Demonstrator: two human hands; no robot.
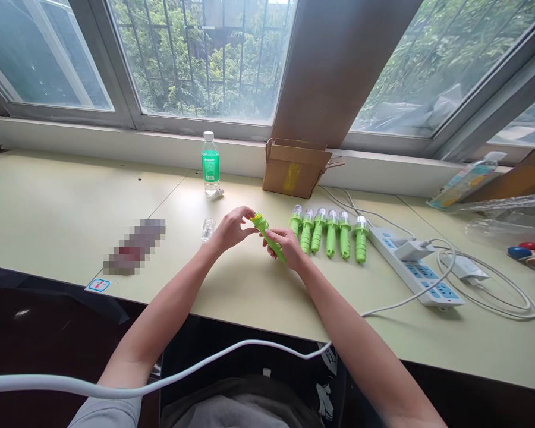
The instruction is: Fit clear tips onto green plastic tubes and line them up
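Between my hands, above the table, is a slim green flashlight (261,224), tilted, with its yellow end toward the upper left and no clear cap on it. My right hand (286,244) wraps round its green handle. At the yellow end, the fingertips of my left hand (234,227) are closed in a pinch; whether a small part sits between them is too small to tell. A loose clear ribbed cap (208,227) stands on the table just left of my left hand. To the right, several green flashlights (331,233) with clear caps lie side by side in a row.
A water bottle (211,163) and a small white item (216,194) are at the back, left of an open cardboard box (294,169). On the right lie a power strip (414,270), a charger (468,268) and looped white cables. A blurred-out object (138,246) lies left.
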